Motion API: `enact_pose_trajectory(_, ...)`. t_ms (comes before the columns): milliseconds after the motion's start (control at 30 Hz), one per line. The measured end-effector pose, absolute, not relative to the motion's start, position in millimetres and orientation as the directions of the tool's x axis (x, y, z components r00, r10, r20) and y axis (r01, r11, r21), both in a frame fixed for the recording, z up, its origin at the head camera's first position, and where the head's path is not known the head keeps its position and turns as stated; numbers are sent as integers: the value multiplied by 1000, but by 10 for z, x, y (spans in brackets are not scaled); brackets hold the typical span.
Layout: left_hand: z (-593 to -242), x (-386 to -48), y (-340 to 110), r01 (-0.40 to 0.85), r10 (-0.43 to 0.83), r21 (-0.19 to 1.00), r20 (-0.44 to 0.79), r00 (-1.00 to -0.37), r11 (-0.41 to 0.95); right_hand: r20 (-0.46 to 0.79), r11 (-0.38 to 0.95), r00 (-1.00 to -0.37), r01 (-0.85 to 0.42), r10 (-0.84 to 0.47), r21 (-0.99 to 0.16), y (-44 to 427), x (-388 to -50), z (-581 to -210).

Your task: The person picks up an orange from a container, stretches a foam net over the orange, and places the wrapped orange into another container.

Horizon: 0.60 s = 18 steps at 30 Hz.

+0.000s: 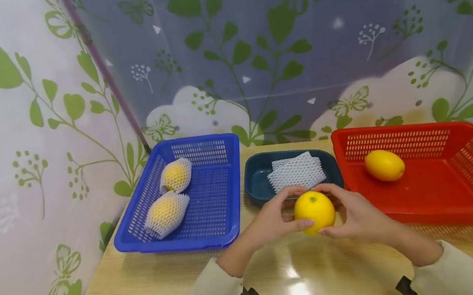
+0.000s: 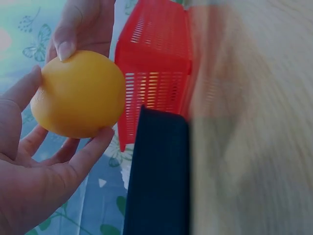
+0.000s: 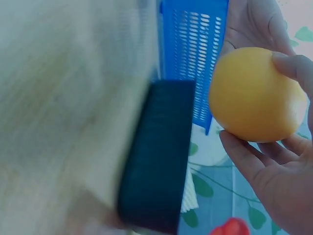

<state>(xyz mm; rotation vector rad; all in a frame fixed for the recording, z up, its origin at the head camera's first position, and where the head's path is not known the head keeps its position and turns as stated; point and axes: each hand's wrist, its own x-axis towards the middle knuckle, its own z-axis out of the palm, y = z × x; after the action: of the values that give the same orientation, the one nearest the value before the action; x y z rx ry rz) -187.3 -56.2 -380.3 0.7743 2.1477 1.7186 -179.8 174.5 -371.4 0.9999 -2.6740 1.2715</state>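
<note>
A round yellow-orange fruit (image 1: 314, 211), like an orange with a small green stem end, is held between both hands above the table. My left hand (image 1: 276, 218) grips its left side, the thumb across the front. On the opposite side my right hand (image 1: 357, 211) grips it with thumb and curled fingers. Both wrist views show the fingers bent round the fruit (image 2: 78, 94). Just behind it stands a dark teal tray (image 1: 259, 176) with white foam net sleeves (image 1: 295, 174) lying in it.
At the left, a blue basket (image 1: 214, 208) contains two yellow fruits in white foam nets (image 1: 177, 175). A red basket (image 1: 438, 188) at the right has one bare yellow oval fruit (image 1: 384, 165) in it. A patterned cloth (image 1: 229, 46) hangs behind the wooden table (image 1: 148, 294).
</note>
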Motion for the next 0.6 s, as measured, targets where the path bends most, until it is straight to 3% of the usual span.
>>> enact_pose_trajectory(367, -3940, -1818, -642, 293, 587, 891, 38, -809, 346, 139, 440, -822, -429, -552, -789, 1632, -1777, -3983)
enact_pose_trajectory(600, -4078, -1797, -654, 315, 593, 877, 43, -804, 363, 121, 435, -804, -433, -582, -789, 1622, -1785, -4136)
